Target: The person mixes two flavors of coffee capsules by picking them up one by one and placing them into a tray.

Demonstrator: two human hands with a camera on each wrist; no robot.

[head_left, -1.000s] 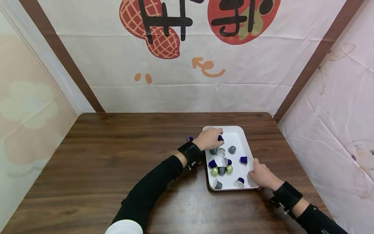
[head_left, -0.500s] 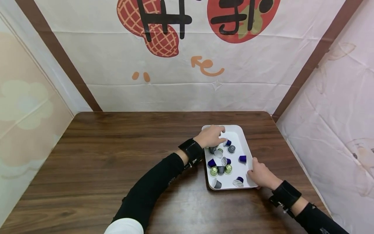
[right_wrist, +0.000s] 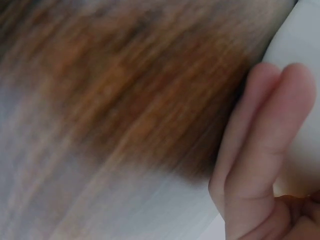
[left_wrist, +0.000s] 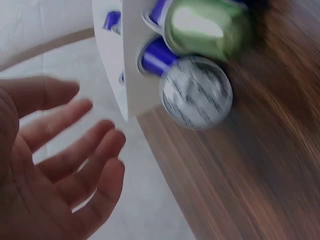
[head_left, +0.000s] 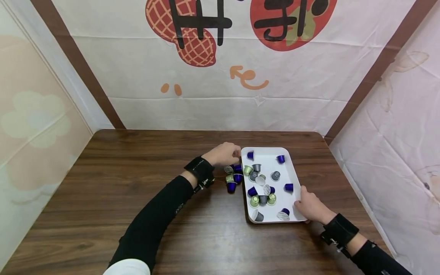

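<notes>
My left hand [head_left: 225,153] hovers just left of the white tray's far end. In the left wrist view its fingers [left_wrist: 107,142] are spread, loosely bent, and hold nothing. Below it, against the tray's left side, lies a small pile of coffee capsules: purple ones [head_left: 231,187], a green one [left_wrist: 210,27], and one showing its foil lid [left_wrist: 196,92]. My right hand [head_left: 314,206] grips the near right rim of the white tray [head_left: 266,152], thumb over the edge, fingers [right_wrist: 260,145] along the outside. Purple, grey and green capsules [head_left: 254,201] lie scattered inside the tray.
The brown wooden table [head_left: 137,198] stretches left and in front of the tray. A printed fabric wall [head_left: 206,114] stands behind the table's far edge. Further fabric panels rise at the left and right [head_left: 395,152].
My left hand has left the tray and moved left, uncovering the capsule pile and capsules in the tray's far left. A purple capsule now lies farther right in the tray. My right hand stays put.
</notes>
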